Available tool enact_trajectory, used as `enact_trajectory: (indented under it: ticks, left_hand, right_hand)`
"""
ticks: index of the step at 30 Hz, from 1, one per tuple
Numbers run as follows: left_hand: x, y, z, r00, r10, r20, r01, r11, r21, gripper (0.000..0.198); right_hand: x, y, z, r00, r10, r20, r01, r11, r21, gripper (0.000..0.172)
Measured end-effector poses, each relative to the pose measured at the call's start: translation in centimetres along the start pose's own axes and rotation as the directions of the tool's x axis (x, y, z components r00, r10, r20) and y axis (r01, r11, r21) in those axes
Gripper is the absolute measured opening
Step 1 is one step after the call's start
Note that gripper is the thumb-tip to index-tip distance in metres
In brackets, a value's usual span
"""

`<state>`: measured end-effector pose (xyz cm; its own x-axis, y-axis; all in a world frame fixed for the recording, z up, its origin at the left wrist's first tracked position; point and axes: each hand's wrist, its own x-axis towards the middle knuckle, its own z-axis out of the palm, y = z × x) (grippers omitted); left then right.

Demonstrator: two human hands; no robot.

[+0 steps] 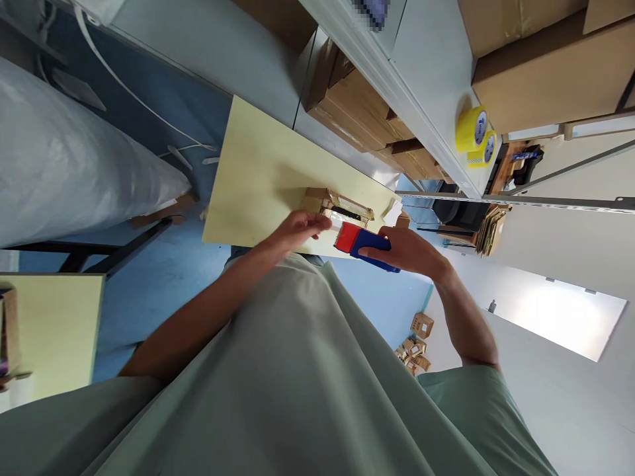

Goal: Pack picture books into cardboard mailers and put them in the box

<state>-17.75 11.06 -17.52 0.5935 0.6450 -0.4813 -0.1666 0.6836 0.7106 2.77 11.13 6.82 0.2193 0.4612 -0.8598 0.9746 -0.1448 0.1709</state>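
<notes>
My right hand grips a red and blue tape dispenser, its red end toward my left hand. My left hand is just left of the red end, fingers pinched together, near what looks like a clear strip of tape; the exact hold is too small to make out. Just beyond both hands, a small cardboard box with shiny tape and a black slot lies on the pale yellow table. A white piece of paper lies to the right of the box.
Behind the table stand brown cartons under a white shelf. Two yellow tape rolls sit on the shelf beside large cartons. A big white wrapped bundle is at the left, and another yellow table at the lower left.
</notes>
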Motion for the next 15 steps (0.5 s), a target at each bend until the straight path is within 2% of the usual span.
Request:
enact_trajectory:
  ticks: [3, 6, 11, 13, 15]
  left_hand:
    - [1.8, -1.5, -3.2, 0.978, 0.004, -0.209, 0.002, 1.0, 0.029, 0.06]
    - [3.7, -2.9, -5.0, 0.964, -0.04, -0.261, 0.046, 0.999, 0.014, 0.052]
    - [6.8, -3.8, -3.9, 0.956, -0.136, -0.259, 0.127, 0.991, -0.05, 0.048]
    - [7.9, -4.1, -3.4, 0.95, -0.157, -0.268, 0.154, 0.987, -0.035, 0.046]
    - [8.9, -4.7, -3.2, 0.956, -0.129, -0.263, 0.14, 0.99, 0.024, 0.044]
  right_hand:
    - [-0.7, 1.2, -1.5, 1.0, 0.024, -0.003, -0.024, 1.0, 0.02, 0.068]
    - [-0.6, 1.6, -2.3, 0.998, 0.015, -0.068, -0.009, 0.996, 0.089, 0.07]
    - [1.6, -0.8, -2.5, 0.969, 0.006, -0.248, -0.001, 1.0, 0.021, 0.065]
    - [2.6, -2.1, -2.5, 0.965, 0.002, -0.262, -0.005, 1.0, -0.011, 0.064]
    - [3.3, -2.9, -2.5, 0.967, -0.007, -0.254, 0.001, 1.0, -0.024, 0.065]
